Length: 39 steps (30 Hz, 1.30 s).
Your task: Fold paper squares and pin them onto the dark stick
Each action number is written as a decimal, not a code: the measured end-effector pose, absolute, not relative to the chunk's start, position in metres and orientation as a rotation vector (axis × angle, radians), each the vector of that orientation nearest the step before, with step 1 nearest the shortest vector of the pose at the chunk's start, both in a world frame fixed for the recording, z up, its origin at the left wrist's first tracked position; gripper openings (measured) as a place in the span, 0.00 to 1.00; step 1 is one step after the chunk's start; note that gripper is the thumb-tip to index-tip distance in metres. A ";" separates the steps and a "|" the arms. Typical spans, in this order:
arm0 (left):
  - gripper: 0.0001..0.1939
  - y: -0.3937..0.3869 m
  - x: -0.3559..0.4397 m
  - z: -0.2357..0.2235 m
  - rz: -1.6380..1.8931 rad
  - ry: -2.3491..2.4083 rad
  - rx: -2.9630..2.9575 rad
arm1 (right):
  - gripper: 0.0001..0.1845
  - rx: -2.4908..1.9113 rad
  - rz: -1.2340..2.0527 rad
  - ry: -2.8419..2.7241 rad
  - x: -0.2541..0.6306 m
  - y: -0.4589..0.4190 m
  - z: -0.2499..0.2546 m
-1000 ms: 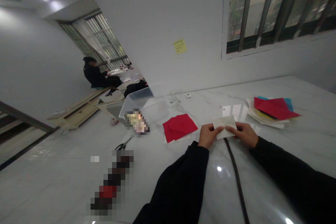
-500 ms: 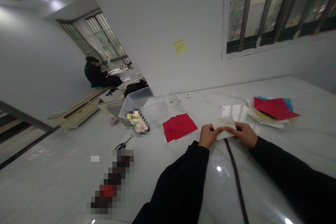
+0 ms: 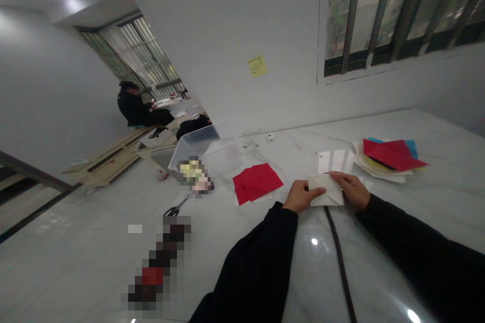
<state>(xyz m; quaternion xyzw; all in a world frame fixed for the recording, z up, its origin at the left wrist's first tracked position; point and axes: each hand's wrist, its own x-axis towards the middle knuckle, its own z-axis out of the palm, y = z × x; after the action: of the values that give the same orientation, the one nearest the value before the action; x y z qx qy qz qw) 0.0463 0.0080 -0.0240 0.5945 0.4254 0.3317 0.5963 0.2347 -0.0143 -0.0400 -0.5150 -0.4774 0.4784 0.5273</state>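
Head view: a dark strip is running up the table, and right where it's meeting the paper, the left hand is pinching that sheet, thumb on top, while the right hand is grasping its upper right corner! Red sheets are lying just left, a coloured pile is resting right. Farther back, a note is clinging to the wall, and a person is sitting.

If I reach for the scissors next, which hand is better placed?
The left hand, probably: it's nearer the scissors, while the right hand is farther off, across the white paper.
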 end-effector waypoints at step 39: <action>0.22 0.020 0.042 -0.026 1.080 1.005 1.108 | 0.29 -1.265 1.261 -1.572 0.234 -0.019 -0.027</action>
<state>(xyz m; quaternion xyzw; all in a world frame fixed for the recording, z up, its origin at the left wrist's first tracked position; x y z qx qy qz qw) 0.0420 0.0197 -0.0256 0.4786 0.4341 0.4666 0.6039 0.2341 -0.0194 -0.0267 -0.4934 -0.6132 0.4919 0.3722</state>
